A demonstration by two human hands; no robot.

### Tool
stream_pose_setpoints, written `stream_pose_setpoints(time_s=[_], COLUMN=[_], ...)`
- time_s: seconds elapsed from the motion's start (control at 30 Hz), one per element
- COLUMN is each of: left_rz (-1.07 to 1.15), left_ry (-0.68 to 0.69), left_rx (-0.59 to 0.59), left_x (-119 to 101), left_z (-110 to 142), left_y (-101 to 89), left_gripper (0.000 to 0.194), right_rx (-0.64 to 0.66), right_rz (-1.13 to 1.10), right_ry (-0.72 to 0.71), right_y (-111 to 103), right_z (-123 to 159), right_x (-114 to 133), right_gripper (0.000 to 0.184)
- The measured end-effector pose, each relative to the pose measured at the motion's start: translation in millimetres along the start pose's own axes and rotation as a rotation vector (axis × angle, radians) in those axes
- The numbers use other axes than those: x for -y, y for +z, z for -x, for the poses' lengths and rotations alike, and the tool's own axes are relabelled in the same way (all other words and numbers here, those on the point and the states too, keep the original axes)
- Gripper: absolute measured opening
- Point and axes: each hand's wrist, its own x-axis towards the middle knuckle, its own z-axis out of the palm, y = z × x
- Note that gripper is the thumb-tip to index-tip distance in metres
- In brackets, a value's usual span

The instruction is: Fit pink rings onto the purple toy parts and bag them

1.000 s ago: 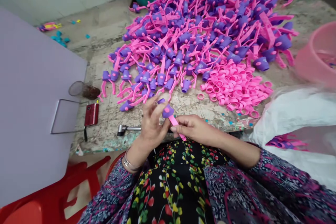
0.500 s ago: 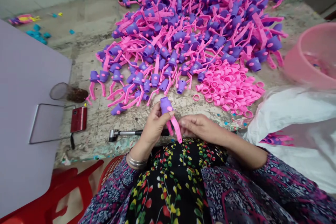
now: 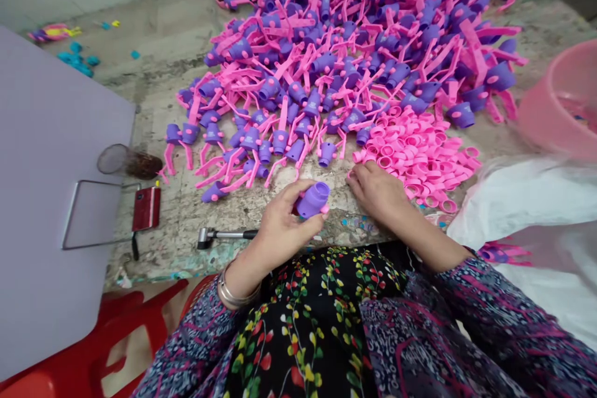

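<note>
Above the near edge of the table [image 3: 280, 183], a purple cup [image 3: 311, 200] is being grasped in the left hand [image 3: 291, 224], enclosed between the thumb and the curled fingers. The cup is being held at a tilt, with its open rim facing upward and protruding clear of the grip; its lower part is being partly covered by the hand, while a pink knob [image 3: 325, 209] is showing beside the thumb tip. At the left edge of the heap of rings [image 3: 420, 152], the right hand [image 3: 379, 194] is being held low, its fingers bent down toward the tabletop. Whether a ring is being pinched there cannot be told, since the fingertips are being mostly hidden. Beyond both hands, a pile [image 3: 326, 65] of purple and pink parts is being supported by the table. Beside the left hand, a tool [image 3: 228, 235] is lying, its black handle being partly covered.
</note>
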Motion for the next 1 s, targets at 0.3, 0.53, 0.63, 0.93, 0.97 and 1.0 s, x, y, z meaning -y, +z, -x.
stream_pose_setpoints(time_s=[0.3,0.53,0.63,0.93,0.97,1.0], left_rz=[-0.666,-1.018,-1.071,-0.664,-0.569,-0.479], left_ry=[0.381,0.525,0.528,0.365,0.329,0.285], left_rx=[-0.066,-0.089,-0.09,0.066,0.105,0.15], left_x=[3.5,0.8,2.4,1.6,-0.1,-2.0], left_z=[-4.3,-0.9,0.5,6.7,7.4,7.7], left_y=[-4.4,-1.3,-1.7,-0.4,-3.2,-6.9], left_gripper=[0.043,0.028,0.027,0.04,0.044,0.048], right_rx=[0.034,-0.039,-0.075,-0.361,-0.371,-0.379], right_rz=[-1.502,-1.54,-1.45,-0.766,-0.739,-0.721], right_ry=[0.06,0.08,0.042,-0.346,-0.386,-0.423], right_y=[-26.6,-14.9,-5.5,-12.0,-14.3,-16.5], right_z=[41.6,53.4,56.3,53.0,52.5,52.2], right_x=[30.7,52.0,54.3,39.0,36.9,35.2], right_gripper=[0.024,0.019,0.021,0.02,0.02,0.02])
